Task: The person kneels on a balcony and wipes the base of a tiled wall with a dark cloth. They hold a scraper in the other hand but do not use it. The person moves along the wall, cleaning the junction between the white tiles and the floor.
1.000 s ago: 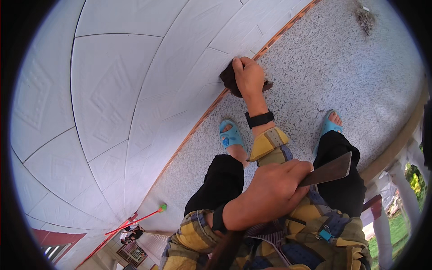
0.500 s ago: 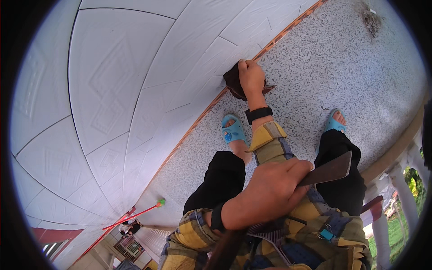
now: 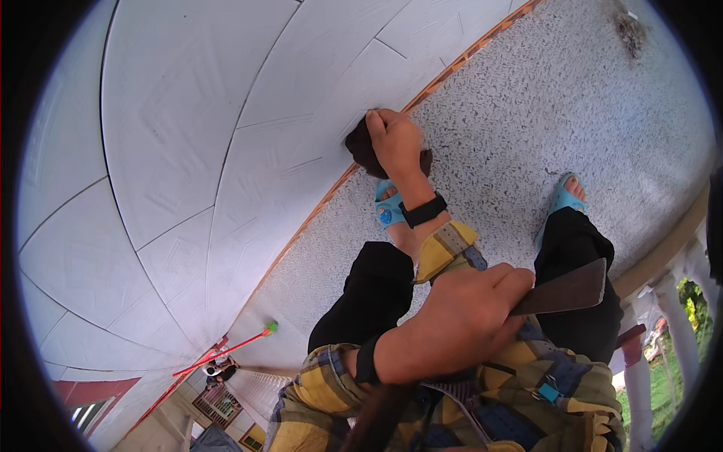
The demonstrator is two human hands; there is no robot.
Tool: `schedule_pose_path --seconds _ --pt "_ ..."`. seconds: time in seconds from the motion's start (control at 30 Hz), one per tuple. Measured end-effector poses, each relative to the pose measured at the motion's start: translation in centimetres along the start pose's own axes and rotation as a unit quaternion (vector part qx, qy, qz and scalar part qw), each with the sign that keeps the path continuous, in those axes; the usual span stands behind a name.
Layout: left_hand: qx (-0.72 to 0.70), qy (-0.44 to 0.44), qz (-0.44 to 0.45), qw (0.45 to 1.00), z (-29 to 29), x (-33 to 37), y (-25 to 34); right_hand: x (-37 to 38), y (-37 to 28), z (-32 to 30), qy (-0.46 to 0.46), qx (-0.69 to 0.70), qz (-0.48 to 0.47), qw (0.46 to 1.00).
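My right hand (image 3: 395,143) grips a dark brown cloth (image 3: 364,151) and presses it against the foot of the white tiled wall (image 3: 286,135), just above my left sandal (image 3: 389,207). Closer to my body, my left hand (image 3: 471,320) is closed around a flat dark metal blade (image 3: 565,290), whose squared end sticks out to the right. A dark brown bar (image 3: 380,418) shows below the left wrist, in line with the blade; whether the two are one tool, I cannot tell. The fingers hide the gripped part.
A narrow orange-brown strip (image 3: 444,79) runs between wall and speckled grey floor (image 3: 512,135). My right sandal (image 3: 561,200) stands farther right. White balusters (image 3: 640,392) line the right edge. A red pole with a green end (image 3: 233,350) leans at lower left. A dark clump of debris (image 3: 629,34) lies at far right.
My right hand and the cloth have moved left and slightly nearer along the wall's base, now partly over the left sandal in view. The blade in my left hand has shifted slightly right.
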State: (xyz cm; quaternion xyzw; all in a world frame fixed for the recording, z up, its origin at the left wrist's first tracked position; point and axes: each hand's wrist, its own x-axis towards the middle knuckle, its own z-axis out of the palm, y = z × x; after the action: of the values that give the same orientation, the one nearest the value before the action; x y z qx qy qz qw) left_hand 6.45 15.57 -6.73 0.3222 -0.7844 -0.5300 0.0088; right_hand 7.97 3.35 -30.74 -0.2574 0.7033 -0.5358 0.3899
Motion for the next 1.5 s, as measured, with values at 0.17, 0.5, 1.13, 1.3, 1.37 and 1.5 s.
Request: schedule_pose_path --seconds 0.17,0.5,1.13,1.3,1.37,1.5 --pt "-0.007 0.017 0.008 1.0 0.0 0.0 -0.1 0.0 0.6 0.5 0.042 -0.014 0.039 0.998" --pt "-0.003 0.016 0.006 1.0 -0.2 -0.2 -0.3 0.9 0.8 0.3 0.023 -0.01 0.085 0.996" --pt "-0.002 0.001 0.005 1.0 -0.4 -0.1 -0.1 -1.1 -2.6 0.3 0.081 0.059 -0.076 0.992" --pt "0.003 -0.004 0.01 1.0 -0.2 -0.1 0.0 -0.1 -3.7 -1.1 0.036 -0.006 0.099 0.994" --pt "0.009 -0.005 0.013 1.0 -0.3 -0.1 -0.1 0.2 -3.8 -1.7 0.039 0.007 0.012 0.999" --pt "0.001 0.005 0.011 1.0 -0.3 -0.2 -0.2 -0.1 -3.9 -1.7 0.027 0.013 -0.014 0.999"
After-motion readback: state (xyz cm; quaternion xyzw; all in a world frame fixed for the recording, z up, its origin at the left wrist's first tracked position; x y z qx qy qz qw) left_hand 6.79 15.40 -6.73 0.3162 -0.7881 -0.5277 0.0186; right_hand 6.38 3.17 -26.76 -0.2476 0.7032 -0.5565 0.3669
